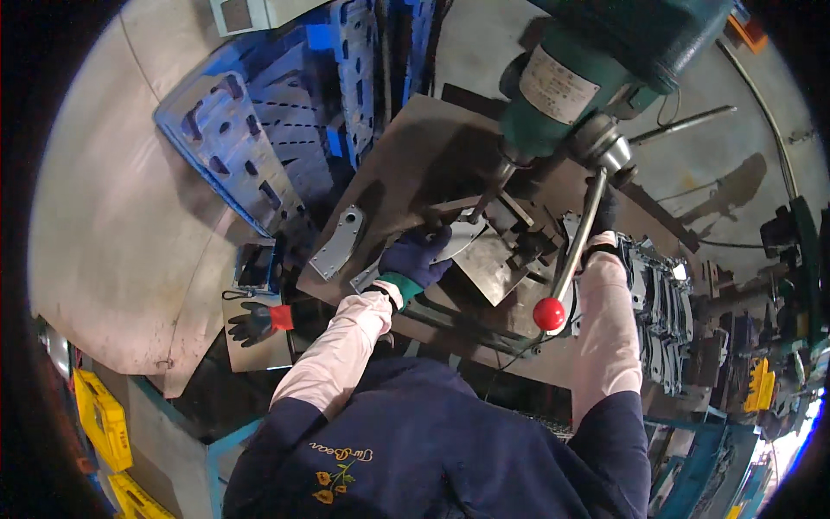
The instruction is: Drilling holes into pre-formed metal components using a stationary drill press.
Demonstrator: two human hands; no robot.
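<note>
My left hand (415, 257), in a dark blue glove with a green cuff, grips a curved grey metal plate (462, 239). The plate lies beneath the spindle (494, 190) of a green drill press (553, 95), against a fixture block (529, 246) on the machine table. My right hand (608, 212), also in a dark glove, is by the press's feed hub (603, 145), behind a long lever (581, 233) ending in a red ball knob (549, 314). Its fingers are hidden. Another curved plate (340, 243) lies to the left of my left hand.
Blue plastic crates (229, 147) stand at the far left. A black-and-red glove (259, 323) lies on a board at the left. Several dark metal parts (661, 316) are stacked at the right. Yellow crates (102, 419) sit at the lower left.
</note>
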